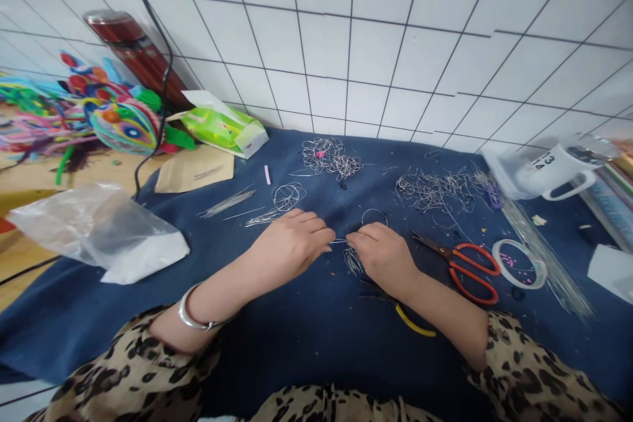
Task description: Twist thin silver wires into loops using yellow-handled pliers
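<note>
Between my two hands a thin silvery wire (339, 241) is stretched over the dark blue cloth. My left hand (297, 241) pinches one end of it, fingers closed. The other end is in the closed fingers of my right hand (383, 254); a loop of wire (374, 216) shows just beyond that hand. A small heap of bent wire pieces (353, 262) lies under the right fingertips. Partly beneath the right wrist are pliers with a yellow handle (415, 322). Beyond the left hand lie a wire coil (287, 196) and a bundle of wires (264, 216).
Orange-handled scissors (472, 270) and a round dish of pink beads (519, 264) lie right, near long straight wires (554, 264). Tangled wire (331, 157) sits at the back. A plastic bag (99, 224), red thermos (133, 53) and white mug (558, 168) stand around the edges.
</note>
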